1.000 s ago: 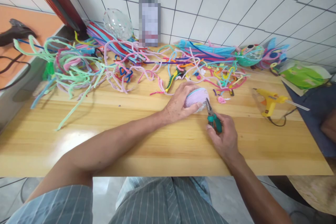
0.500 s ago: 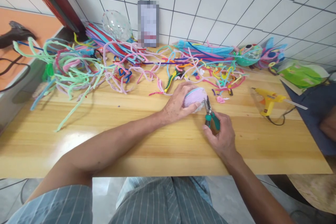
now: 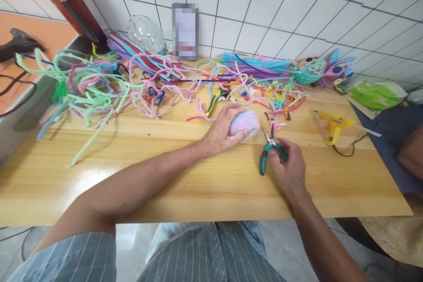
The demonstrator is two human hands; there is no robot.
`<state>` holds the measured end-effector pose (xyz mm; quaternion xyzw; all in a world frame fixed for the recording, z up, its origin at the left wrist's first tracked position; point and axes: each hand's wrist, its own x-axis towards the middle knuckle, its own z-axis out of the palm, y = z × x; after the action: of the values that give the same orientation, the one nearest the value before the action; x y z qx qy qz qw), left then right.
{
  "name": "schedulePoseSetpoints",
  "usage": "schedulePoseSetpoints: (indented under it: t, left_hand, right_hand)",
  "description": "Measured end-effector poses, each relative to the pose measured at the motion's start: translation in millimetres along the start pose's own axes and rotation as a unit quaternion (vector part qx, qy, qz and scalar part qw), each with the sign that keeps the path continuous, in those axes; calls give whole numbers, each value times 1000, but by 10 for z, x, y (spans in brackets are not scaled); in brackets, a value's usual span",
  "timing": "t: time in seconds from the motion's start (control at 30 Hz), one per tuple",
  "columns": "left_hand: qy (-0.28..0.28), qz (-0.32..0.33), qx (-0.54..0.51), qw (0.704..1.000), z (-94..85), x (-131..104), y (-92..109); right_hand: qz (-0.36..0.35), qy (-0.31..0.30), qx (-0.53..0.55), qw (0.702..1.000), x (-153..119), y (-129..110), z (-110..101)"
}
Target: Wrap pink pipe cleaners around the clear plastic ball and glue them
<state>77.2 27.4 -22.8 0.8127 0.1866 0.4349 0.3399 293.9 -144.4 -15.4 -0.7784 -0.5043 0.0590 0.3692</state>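
Note:
My left hand is wrapped round a rounded lilac piece with a light blue strip along its top and a clear, plastic-like edge at its lower right. Part of that piece is hidden behind the fingers. In my right hand is a pair of green-handled pliers, gripped by one handle, with the jaws spread and pointing away from me. The jaws are apart from the lilac piece, just to its right. Small pink scraps lie beyond the plier tips.
Tangled pipe cleaners and pipe cleaner bundles line the back. Yellow-handled pliers lie among them. At right is a yellow glue gun with a cord. A phone leans on the tiled wall. Another person's arm shows at far right.
The green-handled pliers have come away from the lilac piece, moving right and towards me, and their jaws and handles have spread. My left hand keeps its hold.

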Motion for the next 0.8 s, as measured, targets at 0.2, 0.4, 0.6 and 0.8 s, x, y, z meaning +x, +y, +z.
schedulePoseSetpoints:
  t: [0.2, 0.4, 0.6, 0.8]
  left_hand:
    - [6, 9, -12, 1000, -2, 3, 13]
    - [2, -2, -8, 1000, -3, -1, 23]
    - [8, -19, -14, 1000, 3, 6, 1]
    - [-1, -25, -32, 999, -27, 7, 5]
  right_hand:
    - [9, -22, -114, 993, 216, 253, -189]
    - [-48, -39, -108, 992, 325, 334, -334]
    - [-32, -31, -59, 997, 669, 237, -390]
    - [-13, -85, 2, 996, 946, 13, -310]
